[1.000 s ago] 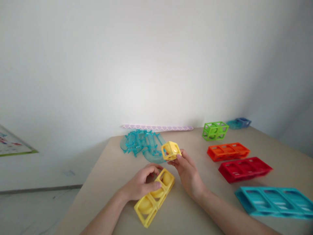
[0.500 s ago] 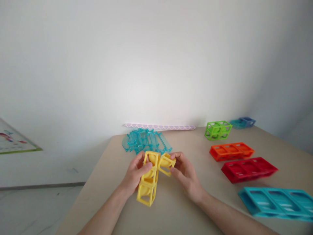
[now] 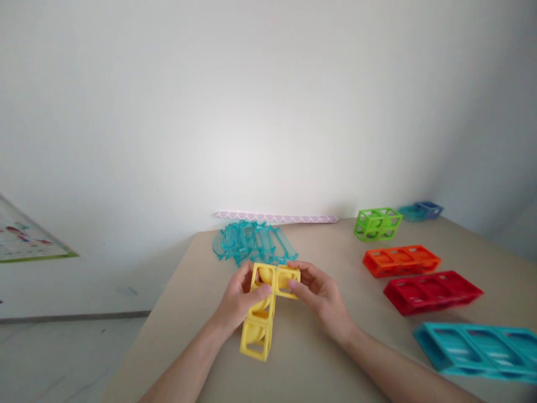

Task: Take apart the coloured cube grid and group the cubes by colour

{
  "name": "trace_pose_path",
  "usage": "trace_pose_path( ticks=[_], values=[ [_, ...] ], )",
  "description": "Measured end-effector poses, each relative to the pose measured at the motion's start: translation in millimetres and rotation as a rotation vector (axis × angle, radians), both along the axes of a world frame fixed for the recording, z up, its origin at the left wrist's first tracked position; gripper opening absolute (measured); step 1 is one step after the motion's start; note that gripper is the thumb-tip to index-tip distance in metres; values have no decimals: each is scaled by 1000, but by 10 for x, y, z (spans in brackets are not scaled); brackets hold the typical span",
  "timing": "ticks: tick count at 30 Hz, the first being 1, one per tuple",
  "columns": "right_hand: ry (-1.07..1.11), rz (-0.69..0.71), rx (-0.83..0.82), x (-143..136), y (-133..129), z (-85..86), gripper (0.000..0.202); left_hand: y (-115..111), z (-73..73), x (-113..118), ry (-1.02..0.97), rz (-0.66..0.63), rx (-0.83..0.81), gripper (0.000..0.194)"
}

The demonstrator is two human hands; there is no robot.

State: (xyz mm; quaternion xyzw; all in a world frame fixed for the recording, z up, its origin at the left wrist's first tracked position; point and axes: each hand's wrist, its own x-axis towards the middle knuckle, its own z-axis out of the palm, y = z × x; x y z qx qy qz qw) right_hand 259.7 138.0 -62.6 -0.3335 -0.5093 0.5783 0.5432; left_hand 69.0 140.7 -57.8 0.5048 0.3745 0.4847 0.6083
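Observation:
My left hand (image 3: 237, 299) is closed round a column of yellow open-frame cubes (image 3: 257, 320), its thumb across the front. Rounded yellow shapes show inside the frames. My right hand (image 3: 321, 299) pinches a single yellow cube (image 3: 287, 280), thumb on the front and fingers behind. That single cube sits flush against the right side of the column's top cube, so the yellow pieces form an upside-down L. Whether the two are joined or only touching, I cannot tell. Both hands are above the table (image 3: 302, 364).
Clear teal pieces (image 3: 251, 240) lie piled behind my hands, before a lilac patterned strip (image 3: 277, 217) at the wall. On the right stand green (image 3: 377, 224), orange (image 3: 401, 261), red (image 3: 432, 292) and turquoise (image 3: 482, 350) cube blocks. A blue cube (image 3: 429, 210) is at the far corner.
The single yellow cube was tilted at an angle beside the column; my right hand has turned it square, and its side now meets the column's top cube. The view has shifted slightly.

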Motion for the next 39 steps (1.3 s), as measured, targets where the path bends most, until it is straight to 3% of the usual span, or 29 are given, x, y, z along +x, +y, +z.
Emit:
trace_pose_path(
  ticks=[7,12,16,19,24,28,34,39],
  values=[
    [105,22,-186,-10,34,42,41,-3,-15,5,22,-18,32,33],
    [23,-15,-131,-13,36,24,44,-6,9,24,33,25,-2,33],
    [-76,-48,-35,-8,20,-16,44,-30,66,46,49,48,-137,42],
    [-69,11,22,-16,-27,-34,47,-58,101,77,-16,44,-229,51],
    [-131,146,31,-85,-149,-33,68,-67,139,155,-306,228,-160,64],
    [-179,308,39,-129,-177,-46,55,-53,152,187,-366,313,-113,68],
    [-212,226,-18,-82,-130,25,37,-2,147,81,-322,275,-88,52],
    [-290,133,-56,13,-115,100,31,49,164,-63,-157,97,-32,42]
  ],
)
